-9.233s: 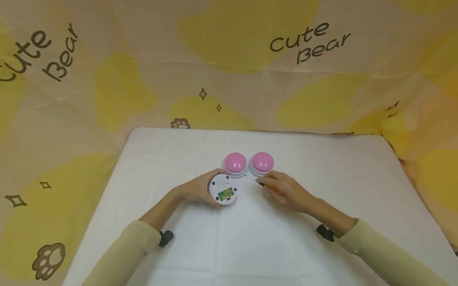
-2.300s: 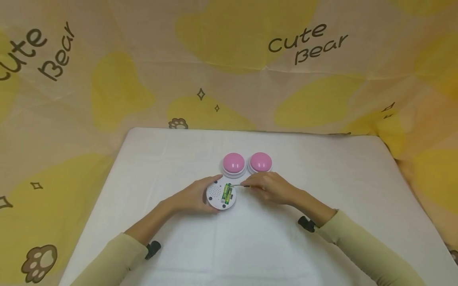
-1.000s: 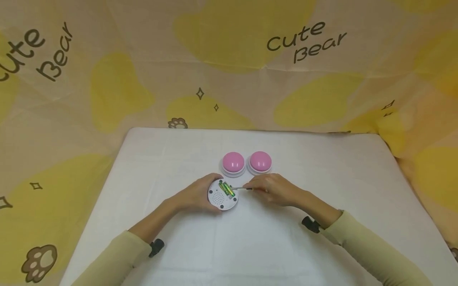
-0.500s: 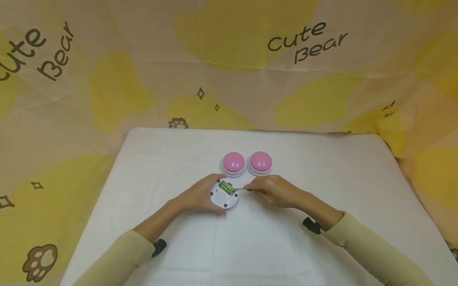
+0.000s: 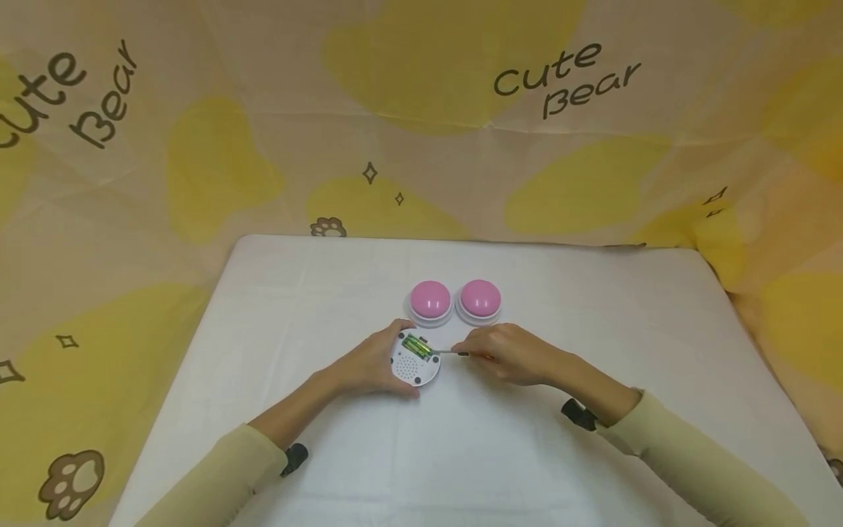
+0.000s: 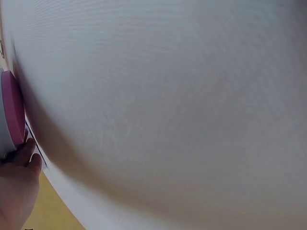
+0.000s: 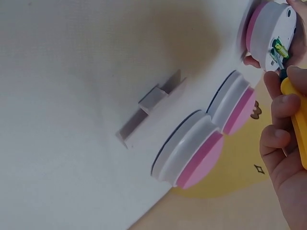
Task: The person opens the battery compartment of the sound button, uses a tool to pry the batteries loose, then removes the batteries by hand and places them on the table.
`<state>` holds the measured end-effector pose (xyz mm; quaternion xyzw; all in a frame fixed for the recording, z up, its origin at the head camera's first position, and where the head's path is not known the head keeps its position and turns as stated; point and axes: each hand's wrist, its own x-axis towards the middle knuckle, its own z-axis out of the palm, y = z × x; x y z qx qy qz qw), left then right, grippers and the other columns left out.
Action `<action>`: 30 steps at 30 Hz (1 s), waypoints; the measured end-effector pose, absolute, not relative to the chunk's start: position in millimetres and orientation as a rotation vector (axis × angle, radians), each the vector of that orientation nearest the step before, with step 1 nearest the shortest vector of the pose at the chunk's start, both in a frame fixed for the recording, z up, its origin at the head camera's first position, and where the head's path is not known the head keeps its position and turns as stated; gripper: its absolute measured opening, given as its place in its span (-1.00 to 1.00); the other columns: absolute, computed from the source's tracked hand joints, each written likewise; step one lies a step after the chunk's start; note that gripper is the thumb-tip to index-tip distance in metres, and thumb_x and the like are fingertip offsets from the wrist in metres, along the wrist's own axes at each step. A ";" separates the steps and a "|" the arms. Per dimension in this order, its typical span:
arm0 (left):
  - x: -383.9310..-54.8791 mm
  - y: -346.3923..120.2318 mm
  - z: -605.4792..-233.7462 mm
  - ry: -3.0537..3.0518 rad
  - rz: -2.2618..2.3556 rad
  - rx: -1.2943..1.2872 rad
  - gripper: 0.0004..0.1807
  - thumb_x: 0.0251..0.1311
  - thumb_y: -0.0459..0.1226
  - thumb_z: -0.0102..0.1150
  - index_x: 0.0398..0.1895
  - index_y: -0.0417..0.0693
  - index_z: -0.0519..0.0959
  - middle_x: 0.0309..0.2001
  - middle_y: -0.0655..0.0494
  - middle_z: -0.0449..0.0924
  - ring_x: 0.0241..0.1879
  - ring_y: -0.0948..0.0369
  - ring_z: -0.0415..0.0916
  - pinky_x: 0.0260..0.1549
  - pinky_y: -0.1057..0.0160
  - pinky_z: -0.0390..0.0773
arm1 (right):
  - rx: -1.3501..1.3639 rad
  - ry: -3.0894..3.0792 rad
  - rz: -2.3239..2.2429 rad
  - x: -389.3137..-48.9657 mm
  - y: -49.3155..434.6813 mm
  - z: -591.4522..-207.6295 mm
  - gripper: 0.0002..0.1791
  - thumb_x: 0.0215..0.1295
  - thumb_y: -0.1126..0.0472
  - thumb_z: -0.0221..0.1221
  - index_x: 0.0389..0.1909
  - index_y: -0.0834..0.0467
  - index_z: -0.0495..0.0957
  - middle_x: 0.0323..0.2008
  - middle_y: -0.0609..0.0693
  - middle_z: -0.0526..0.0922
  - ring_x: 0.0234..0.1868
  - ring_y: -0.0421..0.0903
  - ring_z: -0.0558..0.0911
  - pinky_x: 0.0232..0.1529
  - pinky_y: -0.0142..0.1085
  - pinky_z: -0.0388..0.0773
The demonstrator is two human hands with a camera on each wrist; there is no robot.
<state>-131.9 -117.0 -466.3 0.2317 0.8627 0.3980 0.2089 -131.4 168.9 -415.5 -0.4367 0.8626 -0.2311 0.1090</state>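
Observation:
My left hand [image 5: 372, 364] grips a round white buzzer button [image 5: 424, 374] by its edge, underside up. Its pink dome [image 7: 254, 28] faces down in the right wrist view. Green batteries [image 5: 417, 347] lie in the open bay on the underside, beside a speaker grille and dark feet. My right hand [image 5: 510, 353] holds a screwdriver with a yellow handle [image 7: 298, 120]. The screwdriver's thin shaft [image 5: 446, 351] reaches left, with its tip right at the end of the batteries. The handle is mostly hidden by the hand in the head view.
Two more buzzers, a left one [image 5: 431, 300] and a right one [image 5: 481, 298], stand dome up just behind the hands. A small pale battery cover [image 7: 153, 100] lies on the white table [image 5: 395, 468] near them. A patterned cloth [image 5: 428, 88] hangs behind.
Earlier the screwdriver was away from the batteries; now its tip is at them. My left hand has turned the buzzer, bringing the battery bay to the far side. The standing buzzers have not moved.

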 end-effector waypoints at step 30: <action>-133.0 -116.3 -471.9 2.332 1.151 0.661 0.21 -0.31 -0.03 0.69 0.46 0.07 0.14 0.15 0.14 0.46 0.09 0.21 0.42 0.16 0.06 0.44 | -1.275 2.481 -0.624 -133.8 162.8 -401.8 -0.65 0.27 0.43 0.23 0.07 0.19 0.67 -0.27 0.01 0.72 -0.40 -0.23 0.46 -0.31 -0.45 0.52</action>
